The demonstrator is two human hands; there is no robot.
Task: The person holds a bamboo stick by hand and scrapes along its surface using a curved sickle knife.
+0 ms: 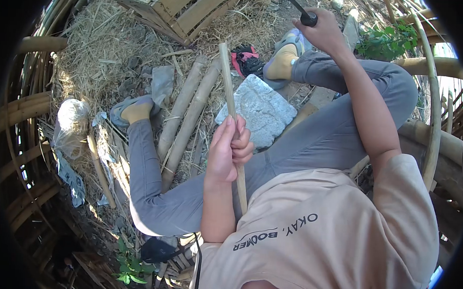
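My left hand (229, 150) is closed around a slender bamboo stick (227, 80). The stick stands nearly upright in the view, its lower end against my shirt and its upper end above a pale stone block (260, 111). My right hand (323, 33) is raised at the upper right, fingers wrapped round the black handle of a knife (308, 19). The knife's thin dark blade runs out past the top edge, so its tip is hidden. The knife and stick are well apart. The stone block lies on the ground between my legs.
Two bamboo poles (186, 110) lie left of the stone. A wooden slatted crate (180, 15) stands on dry straw at the top. A stuffed plastic bag (71, 121) sits at left, a black and pink item (246, 61) near my foot. Bamboo fencing (26, 109) surrounds me.
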